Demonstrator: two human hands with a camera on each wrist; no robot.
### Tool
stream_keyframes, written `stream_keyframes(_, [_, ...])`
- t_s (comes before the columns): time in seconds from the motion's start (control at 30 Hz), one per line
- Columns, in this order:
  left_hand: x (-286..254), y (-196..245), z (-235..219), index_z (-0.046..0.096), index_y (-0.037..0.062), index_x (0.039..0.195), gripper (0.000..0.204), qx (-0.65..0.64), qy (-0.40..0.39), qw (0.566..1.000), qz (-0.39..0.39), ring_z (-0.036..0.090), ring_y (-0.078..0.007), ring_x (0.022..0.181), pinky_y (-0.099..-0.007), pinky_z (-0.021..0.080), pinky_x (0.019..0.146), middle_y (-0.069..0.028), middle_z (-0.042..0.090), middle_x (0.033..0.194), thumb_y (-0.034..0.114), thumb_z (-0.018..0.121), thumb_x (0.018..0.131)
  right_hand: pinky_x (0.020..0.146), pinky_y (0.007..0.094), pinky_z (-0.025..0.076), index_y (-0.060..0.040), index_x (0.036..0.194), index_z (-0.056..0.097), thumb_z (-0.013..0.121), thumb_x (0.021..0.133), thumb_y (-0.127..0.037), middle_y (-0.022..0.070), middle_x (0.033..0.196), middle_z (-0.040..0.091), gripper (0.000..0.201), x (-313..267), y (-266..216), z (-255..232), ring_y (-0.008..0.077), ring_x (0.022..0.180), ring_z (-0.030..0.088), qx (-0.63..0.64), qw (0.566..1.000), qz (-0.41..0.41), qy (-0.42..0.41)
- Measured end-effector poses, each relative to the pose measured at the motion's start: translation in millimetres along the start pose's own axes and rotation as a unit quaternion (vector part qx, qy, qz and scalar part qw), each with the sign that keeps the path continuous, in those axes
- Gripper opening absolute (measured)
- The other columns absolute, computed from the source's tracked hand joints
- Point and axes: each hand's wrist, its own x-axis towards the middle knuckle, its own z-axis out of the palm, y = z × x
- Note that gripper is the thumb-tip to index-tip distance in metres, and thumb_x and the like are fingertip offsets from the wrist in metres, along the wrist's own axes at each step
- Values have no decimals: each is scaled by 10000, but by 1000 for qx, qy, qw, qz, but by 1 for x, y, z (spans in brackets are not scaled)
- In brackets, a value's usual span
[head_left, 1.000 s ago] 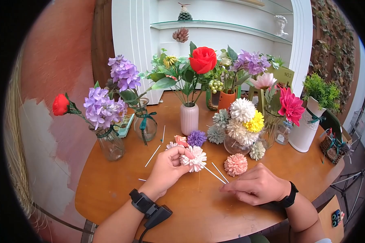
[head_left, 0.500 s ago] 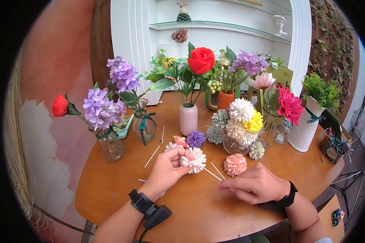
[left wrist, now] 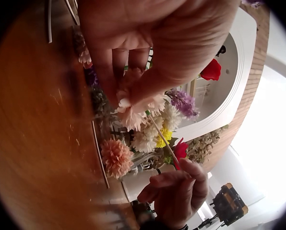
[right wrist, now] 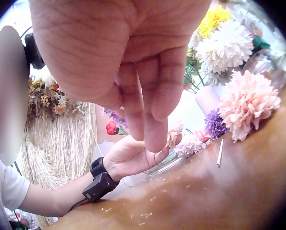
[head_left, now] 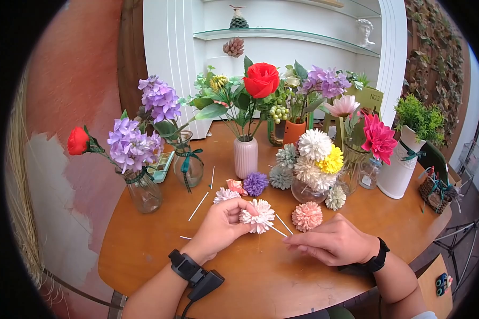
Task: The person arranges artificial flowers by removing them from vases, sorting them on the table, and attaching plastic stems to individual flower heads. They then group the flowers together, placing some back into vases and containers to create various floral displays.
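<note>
My left hand (head_left: 218,223) pinches a pale pink artificial flower head (head_left: 258,217) between thumb and fingers, above the table. From its underside a thin white stick (head_left: 278,231) runs to my right hand (head_left: 335,242), whose thumb and fingertips pinch the far end. In the left wrist view, the stick (left wrist: 163,136) meets a small green bit (left wrist: 148,113) under the petals. Right behind the hands, a coral pompom flower (head_left: 307,216) lies on the table, with a loose white stick (head_left: 284,224) beside it. Another pale pink flower (head_left: 226,193) sits just behind my left hand.
A purple pompom flower (head_left: 255,184) and a peach flower (head_left: 236,186) lie beyond the left hand. Loose white sticks (head_left: 198,206) lie to the left. Glass vases (head_left: 145,196), a ribbed pink vase (head_left: 245,158) and a round glass bowl of pompom flowers (head_left: 306,192) stand farther back.
The left hand and the flower have shifted slightly right and down. The right fingertips have come left, closer to the flower, and less of the stick shows between them.
</note>
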Motion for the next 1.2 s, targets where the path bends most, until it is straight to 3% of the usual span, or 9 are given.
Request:
stream_keyframes(0.47, [0,0,1,582,9,998,192,5,-25,1000,1,632,-119,957,-246,513,856,-51,618,1041,-108,599,846,479,313,494,-116,1126,656,654,871,-162,47,721,655,259,1,-1,0,210,562,608,4,999,6,-34])
stream_keyframes(0.7, [0,-2,1,553,10,1091,244,3,-32,999,6,612,-124,1015,-249,497,888,-58,608,1085,-110,549,879,540,302,529,-107,1078,668,644,884,-180,27,871,677,209,3,-3,0,207,673,640,17,999,-2,-31])
stream_keyframes(0.97, [1,-6,2,507,-8,1145,330,-51,10,998,32,604,-195,1086,-300,506,948,-92,502,1207,-147,556,850,561,299,539,-103,1056,671,647,882,-183,17,908,682,193,5,-5,-2,204,700,648,9,999,8,-44])
stream_keyframes(1.2, [2,-6,-2,507,-13,1143,322,-19,16,999,36,614,-192,1065,-299,513,937,-91,536,1159,-127,580,851,553,299,537,-109,1023,671,650,880,-183,7,900,679,163,4,-5,-1,200,689,644,8,999,4,-44])
